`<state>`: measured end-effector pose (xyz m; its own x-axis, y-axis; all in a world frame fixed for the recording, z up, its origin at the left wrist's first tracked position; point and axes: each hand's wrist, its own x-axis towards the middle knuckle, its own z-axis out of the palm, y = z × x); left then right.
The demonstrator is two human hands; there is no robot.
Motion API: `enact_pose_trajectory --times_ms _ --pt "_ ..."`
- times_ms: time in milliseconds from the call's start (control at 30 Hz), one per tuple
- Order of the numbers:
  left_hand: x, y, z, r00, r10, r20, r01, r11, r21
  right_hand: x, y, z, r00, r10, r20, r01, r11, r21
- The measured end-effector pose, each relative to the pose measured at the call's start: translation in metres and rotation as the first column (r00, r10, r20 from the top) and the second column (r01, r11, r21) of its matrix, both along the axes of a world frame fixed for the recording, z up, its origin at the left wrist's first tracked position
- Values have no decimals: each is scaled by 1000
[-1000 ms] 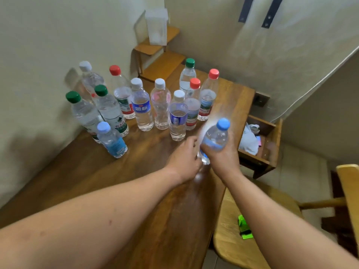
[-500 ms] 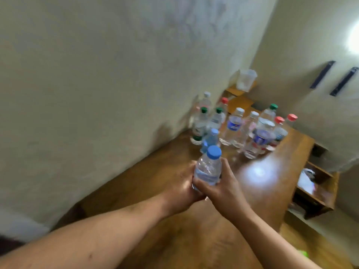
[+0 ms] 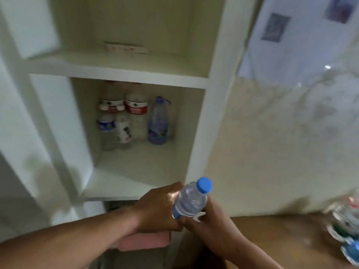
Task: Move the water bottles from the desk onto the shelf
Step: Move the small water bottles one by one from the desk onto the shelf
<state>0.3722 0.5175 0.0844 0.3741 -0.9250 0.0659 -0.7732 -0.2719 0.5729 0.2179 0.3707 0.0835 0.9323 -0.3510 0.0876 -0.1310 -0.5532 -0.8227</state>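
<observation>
A small clear water bottle (image 3: 191, 200) with a blue cap sits between both hands, just below the front edge of the white shelf (image 3: 136, 171). My left hand (image 3: 159, 206) wraps its left side and my right hand (image 3: 209, 224) grips it from below right. Inside the shelf's middle compartment stand several bottles at the back: two with red-and-white labels (image 3: 136, 109), a blue-tinted one (image 3: 158, 121) and smaller ones in front (image 3: 114, 129). At the far right edge, blurred bottles (image 3: 347, 226) stand on the wooden desk (image 3: 281, 239).
The compartment above holds a flat box (image 3: 126, 48). A pink object (image 3: 143, 241) lies below the shelf under my left forearm. The shelf's right upright (image 3: 213, 113) borders a cream wall with a poster (image 3: 301, 35).
My view has swung left from the desk to the white shelf. Both hands carried the blue-capped bottle along and now hold it in front of the middle compartment.
</observation>
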Motion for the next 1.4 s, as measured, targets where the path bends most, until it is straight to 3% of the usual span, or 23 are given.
enact_pose_trajectory --times_ms 233,567,733,933,1067,1400 --pt "87 34 -19 949 309 -63 -314 945 -93 129 35 -14 998 -40 -55 47 990 136" --pt "195 -8 -75 895 403 -193 -441 866 -235 254 12 -48 981 -169 -94 186 957 221" --pt "229 -21 -100 811 540 -226 -585 736 -342 313 8 -64 975 -207 -76 219 949 225" --pt "261 -34 -123 676 653 -341 -736 602 -309 367 13 -84 950 -295 -102 308 938 161" --pt "270 -40 -129 646 670 -366 -763 587 -270 381 14 -96 935 -336 -113 350 925 146" --pt "270 -39 -130 679 644 -352 -732 631 -258 382 14 -106 942 -325 -87 334 934 129"
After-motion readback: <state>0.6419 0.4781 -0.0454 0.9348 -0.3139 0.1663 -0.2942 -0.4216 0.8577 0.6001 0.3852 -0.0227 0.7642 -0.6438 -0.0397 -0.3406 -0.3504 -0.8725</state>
